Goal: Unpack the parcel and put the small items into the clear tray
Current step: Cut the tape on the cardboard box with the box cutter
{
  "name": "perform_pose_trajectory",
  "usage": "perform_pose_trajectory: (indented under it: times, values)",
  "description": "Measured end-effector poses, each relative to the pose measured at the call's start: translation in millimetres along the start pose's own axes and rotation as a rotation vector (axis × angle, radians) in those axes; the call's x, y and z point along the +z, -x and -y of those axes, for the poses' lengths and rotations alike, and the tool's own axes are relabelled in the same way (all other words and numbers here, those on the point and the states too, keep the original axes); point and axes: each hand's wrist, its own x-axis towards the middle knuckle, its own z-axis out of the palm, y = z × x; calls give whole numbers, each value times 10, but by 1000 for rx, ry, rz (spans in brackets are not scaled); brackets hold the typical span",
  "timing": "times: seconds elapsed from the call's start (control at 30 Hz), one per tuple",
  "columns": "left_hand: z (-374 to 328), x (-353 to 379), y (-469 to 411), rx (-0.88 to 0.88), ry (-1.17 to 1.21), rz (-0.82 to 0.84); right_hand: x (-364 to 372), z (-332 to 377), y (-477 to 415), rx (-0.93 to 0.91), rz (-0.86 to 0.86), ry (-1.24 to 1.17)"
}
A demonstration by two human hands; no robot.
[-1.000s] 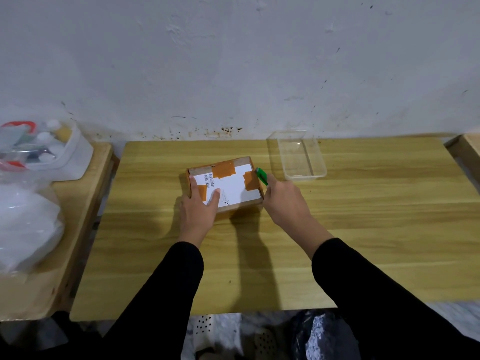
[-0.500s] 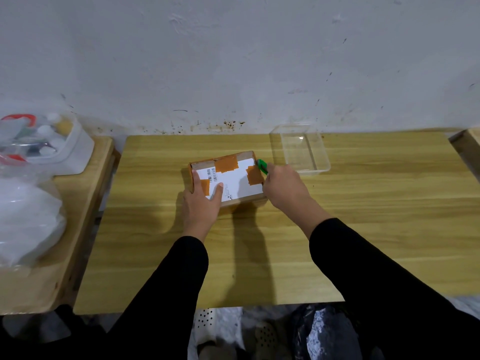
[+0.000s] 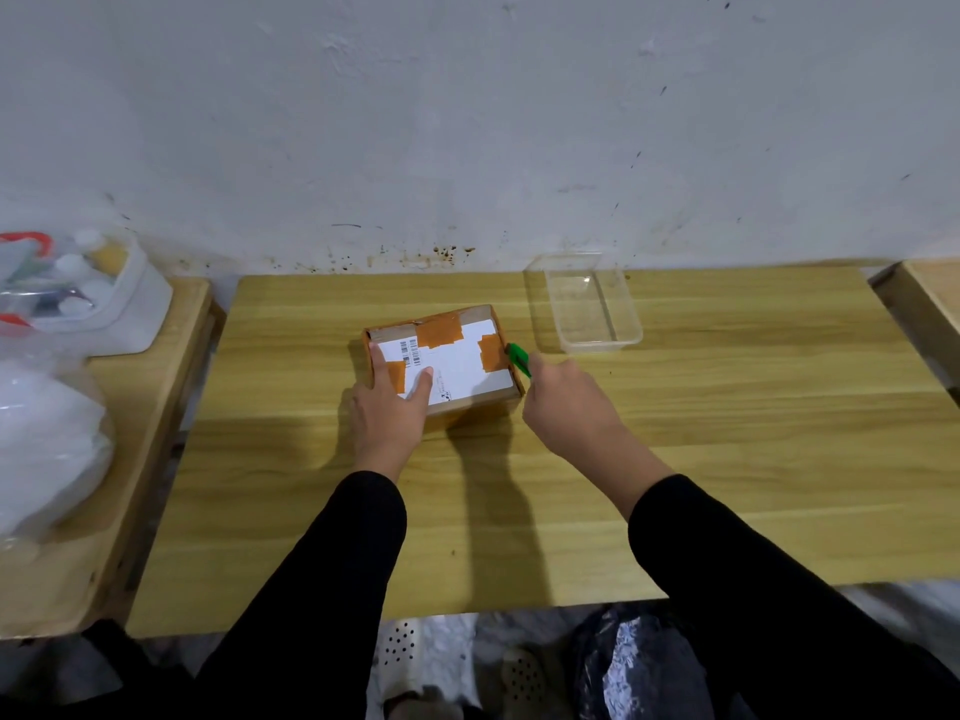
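My left hand lies flat over the near left corner of the parcel and covers part of its white label. The print there is too small to read. What is inside the parcel is hidden. My right hand wraps round the green cutter. Only its tip shows, and I cannot tell whether a blade is out. The white tub and the plastic bag run off the left edge, and the tub's contents are blurred. My sleeves run off the bottom edge.
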Motion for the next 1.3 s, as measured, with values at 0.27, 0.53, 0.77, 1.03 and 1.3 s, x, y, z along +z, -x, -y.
perform_pose_trajectory:
  times: [0.27,0.53,0.77,1.03,1.3]
  values:
    - [-12,-22,33,8,31,7,72,-40,153,-23,-11,42]
    - [0,-56,31,27,45,28,220,-190,434,-6,-134,-128]
    - [-26,-116,194,30,170,-29,157,-367,355,126,-218,-683]
    - [118,73,330,-10,401,-106,276,-324,77,353,-239,-970]
    - [189,-258,-165,-52,385,-195,547,-205,-173,223,-96,-890]
